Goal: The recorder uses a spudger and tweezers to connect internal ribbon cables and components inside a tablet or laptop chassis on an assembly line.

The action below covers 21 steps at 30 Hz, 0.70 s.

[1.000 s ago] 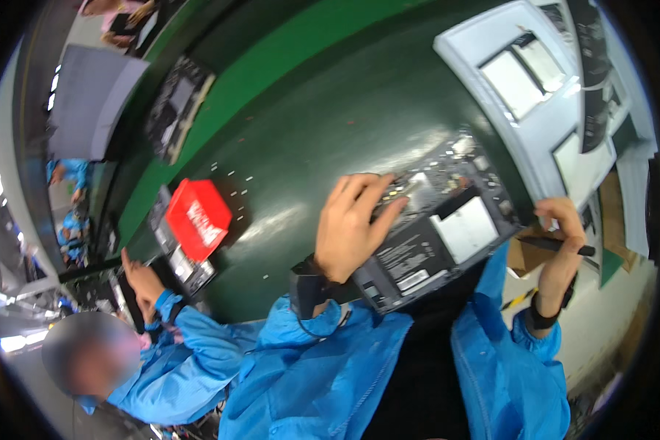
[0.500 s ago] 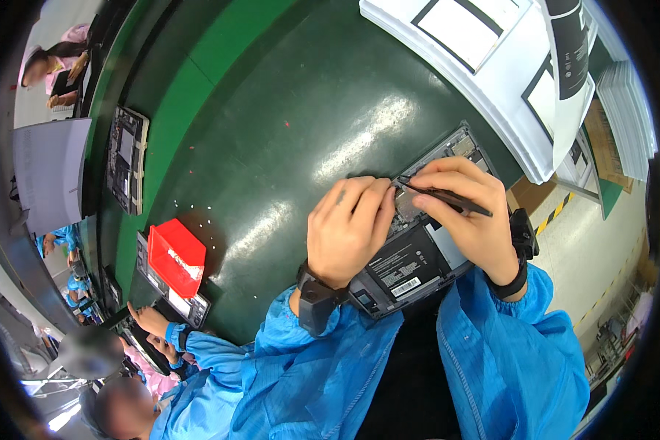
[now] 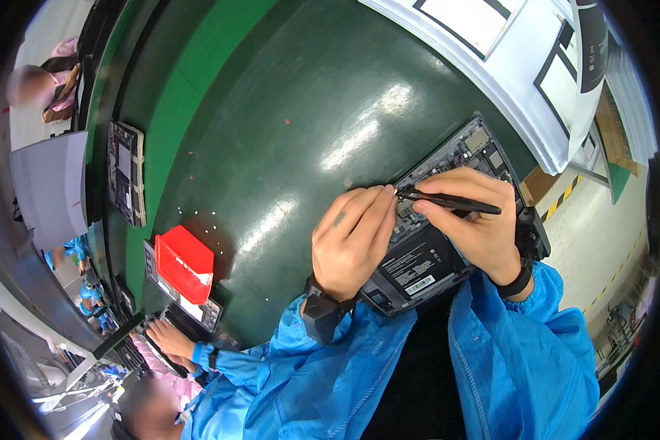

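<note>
An opened laptop base (image 3: 479,145) lies slanted on the green workbench, its circuit board and black battery (image 3: 422,268) exposed. My right hand (image 3: 484,227) grips black tweezers (image 3: 458,201) above the board, with their tips pointing left at the laptop's far left edge. There my left hand (image 3: 350,240) meets the tips, thumb and fingers pressed together. Whatever sits between those fingertips is too small and covered to make out. Part of the board is hidden beneath both hands.
A red bin (image 3: 185,265) stands at the left, small white bits scattered around it. Another opened laptop base (image 3: 127,174) lies farther left. White trays (image 3: 484,73) are stacked at the far right. Close by on the left, a co-worker's hand (image 3: 170,339) reaches over a device.
The whole view has shifted slightly. My tweezers lie flatter, with their tips still at the left fingertips. The co-worker's outstretched hand has come down onto a device.
</note>
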### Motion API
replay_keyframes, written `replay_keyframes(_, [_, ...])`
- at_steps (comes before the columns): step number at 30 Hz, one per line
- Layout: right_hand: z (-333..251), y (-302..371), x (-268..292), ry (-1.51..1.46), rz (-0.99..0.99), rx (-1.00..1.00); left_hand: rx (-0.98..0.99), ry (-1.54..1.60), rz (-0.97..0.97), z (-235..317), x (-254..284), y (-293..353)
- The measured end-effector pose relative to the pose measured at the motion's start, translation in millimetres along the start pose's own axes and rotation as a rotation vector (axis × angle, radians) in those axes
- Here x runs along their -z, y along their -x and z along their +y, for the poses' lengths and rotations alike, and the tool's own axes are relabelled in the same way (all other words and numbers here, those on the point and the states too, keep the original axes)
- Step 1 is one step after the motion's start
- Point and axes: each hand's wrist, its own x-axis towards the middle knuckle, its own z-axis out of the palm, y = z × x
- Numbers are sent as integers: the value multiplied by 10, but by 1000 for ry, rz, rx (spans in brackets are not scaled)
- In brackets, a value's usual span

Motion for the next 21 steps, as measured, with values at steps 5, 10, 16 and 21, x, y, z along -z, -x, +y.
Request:
replay_keyframes(5, [32, -10, 4, 4, -12, 21, 6, -3, 8, 9, -28, -10])
replay_keyframes(10, [1, -38, 2, 29, -23, 12, 24, 41, 4, -11, -22, -42])
replay_keyframes(16, [-3, -58, -14, 24, -47, 43, 14, 2, -4, -25, -31, -33])
replay_keyframes(21, [5, -19, -18, 10, -75, 44, 1, -15, -2, -23, -37, 11])
